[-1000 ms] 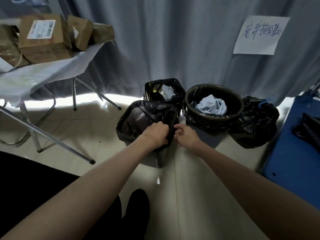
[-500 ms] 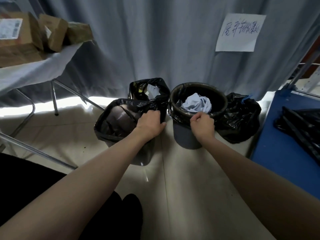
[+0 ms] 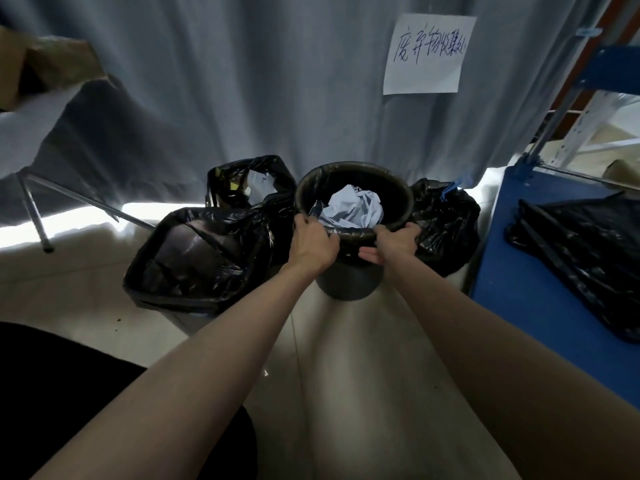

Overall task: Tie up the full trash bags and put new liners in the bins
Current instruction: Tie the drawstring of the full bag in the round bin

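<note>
A round dark bin (image 3: 349, 284) stands on the floor in the middle, lined with a black bag (image 3: 398, 188) and holding crumpled pale paper (image 3: 353, 207). My left hand (image 3: 313, 242) grips the liner at the bin's near-left rim. My right hand (image 3: 393, 242) grips the liner at the near-right rim, thumb over the edge. To the left stands a square bin with a black liner (image 3: 194, 258). Behind it is another lined bin (image 3: 249, 187) with scraps inside. A tied full black bag (image 3: 446, 220) lies right of the round bin.
A grey curtain (image 3: 277, 81) with a handwritten paper sign (image 3: 427, 55) hangs behind the bins. A blue shelf (image 3: 540, 278) at right carries black bags (image 3: 581, 251). A folding table (image 3: 38, 116) with cardboard boxes stands at left, its metal legs on the floor.
My left hand left the square bin's liner and moved right to the round bin's rim. My right hand shifted along that rim to the right. The camera moved closer.
</note>
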Demonstrator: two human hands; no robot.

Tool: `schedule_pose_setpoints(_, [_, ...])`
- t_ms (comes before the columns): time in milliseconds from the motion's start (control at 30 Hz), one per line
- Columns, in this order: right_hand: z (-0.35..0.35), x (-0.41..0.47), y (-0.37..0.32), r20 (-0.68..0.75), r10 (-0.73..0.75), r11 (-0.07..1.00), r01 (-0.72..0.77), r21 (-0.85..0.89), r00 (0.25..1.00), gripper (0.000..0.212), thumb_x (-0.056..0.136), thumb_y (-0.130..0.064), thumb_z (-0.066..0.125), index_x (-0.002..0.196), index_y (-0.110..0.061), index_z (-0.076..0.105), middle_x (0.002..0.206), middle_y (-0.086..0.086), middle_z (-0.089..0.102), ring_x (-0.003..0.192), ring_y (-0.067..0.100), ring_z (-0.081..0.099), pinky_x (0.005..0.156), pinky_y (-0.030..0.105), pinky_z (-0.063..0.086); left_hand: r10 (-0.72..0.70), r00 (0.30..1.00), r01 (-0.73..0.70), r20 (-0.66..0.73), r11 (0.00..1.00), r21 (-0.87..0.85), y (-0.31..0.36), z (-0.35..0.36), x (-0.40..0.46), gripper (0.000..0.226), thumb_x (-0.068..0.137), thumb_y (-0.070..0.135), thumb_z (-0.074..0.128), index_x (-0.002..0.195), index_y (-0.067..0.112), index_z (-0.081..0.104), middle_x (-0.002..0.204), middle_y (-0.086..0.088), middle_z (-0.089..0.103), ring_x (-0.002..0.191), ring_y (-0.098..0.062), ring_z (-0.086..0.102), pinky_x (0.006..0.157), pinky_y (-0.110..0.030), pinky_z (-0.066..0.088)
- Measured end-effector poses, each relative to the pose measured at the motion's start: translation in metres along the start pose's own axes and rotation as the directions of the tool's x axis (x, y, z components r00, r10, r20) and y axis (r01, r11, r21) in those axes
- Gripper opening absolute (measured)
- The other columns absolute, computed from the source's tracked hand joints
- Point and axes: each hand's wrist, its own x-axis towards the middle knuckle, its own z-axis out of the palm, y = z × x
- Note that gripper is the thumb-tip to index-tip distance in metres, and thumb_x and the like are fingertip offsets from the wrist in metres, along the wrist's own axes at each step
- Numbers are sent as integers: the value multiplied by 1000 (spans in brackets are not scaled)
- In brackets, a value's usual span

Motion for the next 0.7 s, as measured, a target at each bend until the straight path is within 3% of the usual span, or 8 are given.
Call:
schedule_pose_setpoints(367, [10, 11, -1, -54, 68, 987, -59, 147, 996, 66, 92, 3, 52, 143, -29, 24, 137, 15, 42, 63, 28, 66, 41, 24, 54, 17, 998, -15, -64, 999, 29, -2, 2, -1, 51, 92, 32, 55, 132, 0, 46, 135, -13, 34, 119, -34, 47, 98, -42, 42])
schedule_pose_setpoints(600, [-29, -3, 10, -93, -1, 1000, 2, 7, 996, 64, 87, -8, 63, 139, -26, 30, 124, 10, 43, 72, 30, 66, 38, 24, 51, 55, 997, -51, -54, 996, 69, -15, -10, -10, 53, 93, 36, 55, 134, 4, 45, 137, -14, 34, 119, -36, 49, 101, -44, 42])
schedule_pose_setpoints(700, [-61, -9, 15, -93, -55, 982, 37, -183, 994, 57, 86, -12, 62, 134, -25, 35, 114, 8, 50, 57, 24, 64, 47, 32, 58, 87, 996, -84, -23, 990, 113, -18, -14, -17, 54, 92, 31, 59, 136, 3, 44, 138, -16, 34, 121, -39, 48, 103, -43, 41])
